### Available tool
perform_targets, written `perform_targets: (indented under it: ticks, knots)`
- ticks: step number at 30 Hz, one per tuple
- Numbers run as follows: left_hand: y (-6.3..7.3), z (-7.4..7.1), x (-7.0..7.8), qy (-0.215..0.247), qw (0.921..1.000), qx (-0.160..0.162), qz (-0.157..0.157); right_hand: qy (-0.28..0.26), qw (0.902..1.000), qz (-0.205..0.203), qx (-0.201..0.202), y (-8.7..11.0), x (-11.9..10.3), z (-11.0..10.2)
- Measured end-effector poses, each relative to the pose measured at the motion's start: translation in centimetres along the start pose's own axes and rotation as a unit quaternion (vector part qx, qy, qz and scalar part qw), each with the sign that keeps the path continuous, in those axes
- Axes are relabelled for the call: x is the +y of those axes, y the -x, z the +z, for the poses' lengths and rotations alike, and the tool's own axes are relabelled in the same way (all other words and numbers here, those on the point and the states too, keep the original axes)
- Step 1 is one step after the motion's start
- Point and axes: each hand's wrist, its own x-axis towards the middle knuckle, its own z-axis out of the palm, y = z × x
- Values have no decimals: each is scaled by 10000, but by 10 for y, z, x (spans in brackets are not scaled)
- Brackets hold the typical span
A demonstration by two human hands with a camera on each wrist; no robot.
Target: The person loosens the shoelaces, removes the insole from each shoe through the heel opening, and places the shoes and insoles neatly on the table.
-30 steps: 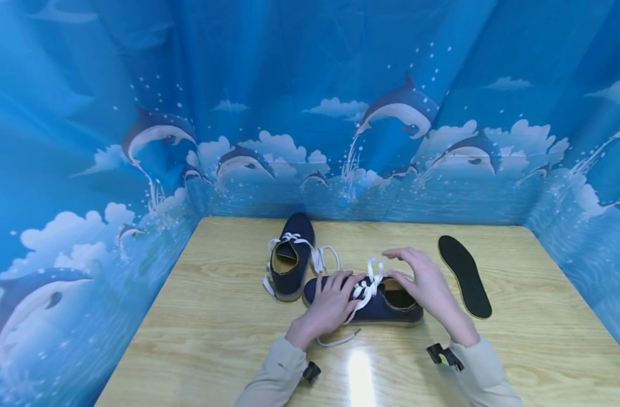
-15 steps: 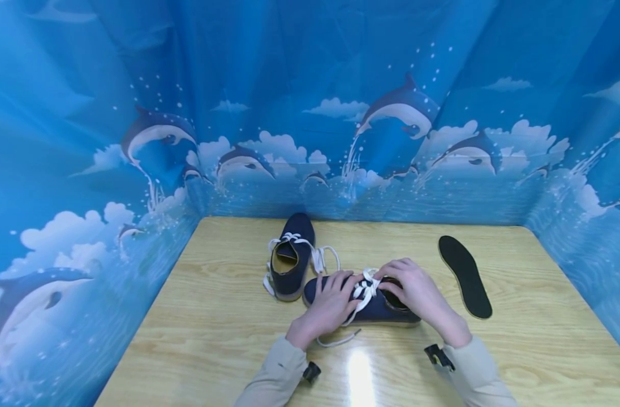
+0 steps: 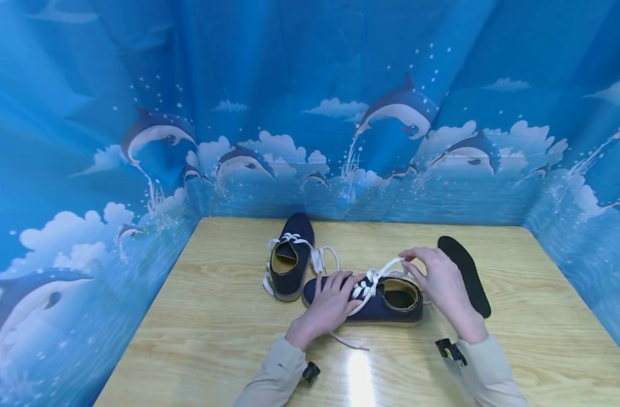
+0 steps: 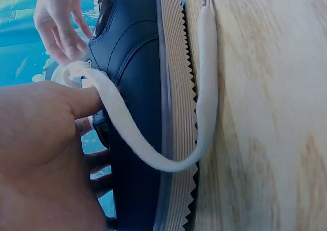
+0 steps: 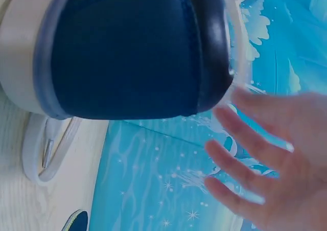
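Observation:
A navy canvas shoe (image 3: 376, 312) lies sole down on the table, toe to the left. My left hand (image 3: 326, 312) holds its front part, fingers over the top; in the left wrist view the thumb of that hand (image 4: 46, 154) presses near the lacing. Above the shoe opening, my right hand (image 3: 444, 282) pinches a white shoelace (image 3: 390, 264), which runs taut from the knot. One lace end (image 4: 207, 77) hangs down the near side onto the wood. The right wrist view shows the shoe's heel (image 5: 122, 57) beside the right hand (image 5: 276, 175), its fingers blurred.
A second navy shoe (image 3: 302, 265) with loose white laces stands behind to the left, close to the first shoe's toe. A black insole (image 3: 465, 271) lies to the right, partly behind my right hand. A blue dolphin-print curtain (image 3: 310, 113) surrounds the wooden table (image 3: 203, 328).
My right hand dipped to the knot, then drew back right and up with the lace. The upright loop is now a straight strand, and the near lace end shifted right. The left hand stayed put.

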Motion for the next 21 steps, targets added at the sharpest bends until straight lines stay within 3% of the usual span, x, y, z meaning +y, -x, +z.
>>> perform_targets:
  ticks: [4, 8, 14, 21]
  knots:
    - [-1, 0, 0, -20, 10000, -21, 7, -352, 9958, -640, -561, 1, -1, 10]
    - [-1, 0, 0, -19, 10000, -63, -1, -459, 9889, -1215, -718, 1, -7, 20]
    - [0, -1, 0, -41, 10000, -86, -9, -486, 9828, -1716, -473, 2, -14, 27]
    - [0, 0, -1, -38, 10000, -60, 2, -168, 9848, -1725, 120, 1, -8, 23]
